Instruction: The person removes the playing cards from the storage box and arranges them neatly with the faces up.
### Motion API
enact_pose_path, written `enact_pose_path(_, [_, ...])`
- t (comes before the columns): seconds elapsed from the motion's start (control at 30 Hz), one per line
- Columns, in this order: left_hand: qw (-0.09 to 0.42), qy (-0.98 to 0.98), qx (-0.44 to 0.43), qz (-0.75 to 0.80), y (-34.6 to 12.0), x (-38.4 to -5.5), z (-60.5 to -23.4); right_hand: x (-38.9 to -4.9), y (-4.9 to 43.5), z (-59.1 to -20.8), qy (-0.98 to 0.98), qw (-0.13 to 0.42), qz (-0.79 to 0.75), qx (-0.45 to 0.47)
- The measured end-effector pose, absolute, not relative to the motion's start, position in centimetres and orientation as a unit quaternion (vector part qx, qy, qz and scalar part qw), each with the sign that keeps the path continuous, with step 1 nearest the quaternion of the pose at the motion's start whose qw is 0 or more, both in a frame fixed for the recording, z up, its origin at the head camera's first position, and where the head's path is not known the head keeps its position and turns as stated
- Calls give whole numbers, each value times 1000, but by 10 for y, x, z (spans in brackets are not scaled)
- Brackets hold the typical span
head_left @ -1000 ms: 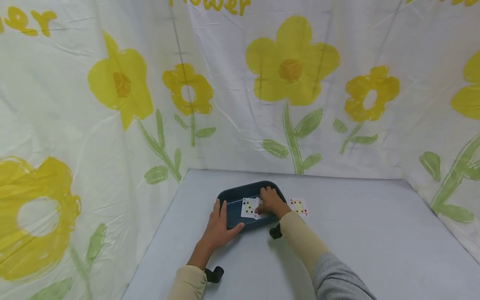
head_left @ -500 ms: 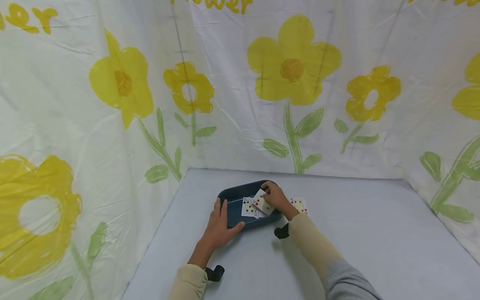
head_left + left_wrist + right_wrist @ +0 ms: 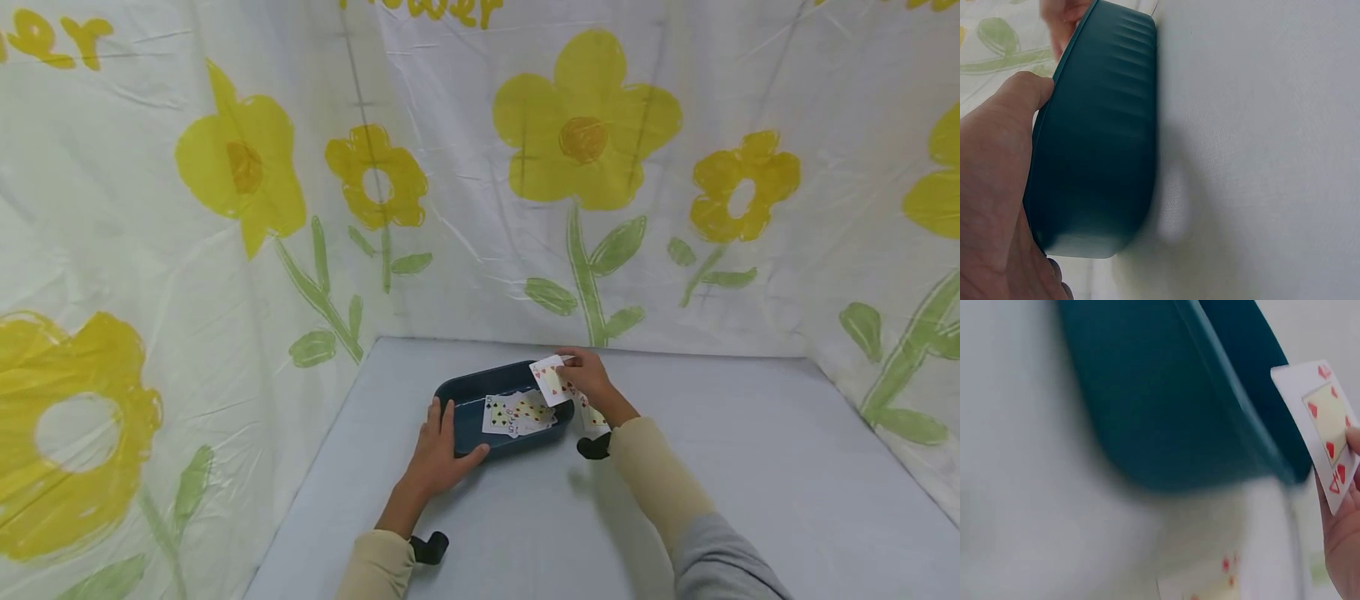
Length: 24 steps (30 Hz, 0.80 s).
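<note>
A dark teal plastic tray [image 3: 517, 446] stands on the table, several face-up playing cards [image 3: 497, 414] overlapping inside it. My left hand [image 3: 435, 454] holds its near left corner, fingers along the left side and thumb at the near rim. In the left wrist view that thumb lies on the rim of the tray [image 3: 1097, 125]. My right hand [image 3: 591, 377] pinches a playing card with red hearts [image 3: 550, 382], tilted above the tray's right end. The right wrist view shows the same heart card [image 3: 1319, 428] between thumb and fingers, beside the tray rim [image 3: 1241, 400].
Another playing card with red pips [image 3: 594, 418] lies on the table just right of the tray, partly hidden by my right forearm. A white sheet painted with yellow flowers [image 3: 585, 142] hangs behind the pale table [image 3: 750, 467].
My right hand has lifted the heart card from the pile and carried it right and up to the tray's right end. My left hand and the tray have stayed in place.
</note>
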<state>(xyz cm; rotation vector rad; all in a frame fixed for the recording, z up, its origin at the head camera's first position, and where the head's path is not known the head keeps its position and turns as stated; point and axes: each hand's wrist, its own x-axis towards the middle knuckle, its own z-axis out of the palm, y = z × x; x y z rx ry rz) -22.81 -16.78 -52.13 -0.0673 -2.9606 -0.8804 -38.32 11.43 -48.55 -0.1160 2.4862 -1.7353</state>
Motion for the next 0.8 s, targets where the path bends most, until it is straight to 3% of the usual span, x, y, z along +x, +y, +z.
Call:
enact_pose_path(0.3, [27, -957, -26, -287, -168, -229, -521, -385, 172, -495, 807, 58, -586, 34])
enact_pose_path(0.8, [29, -957, -27, -289, -169, -229, -522, -369, 225, -520, 845, 56, -523, 99])
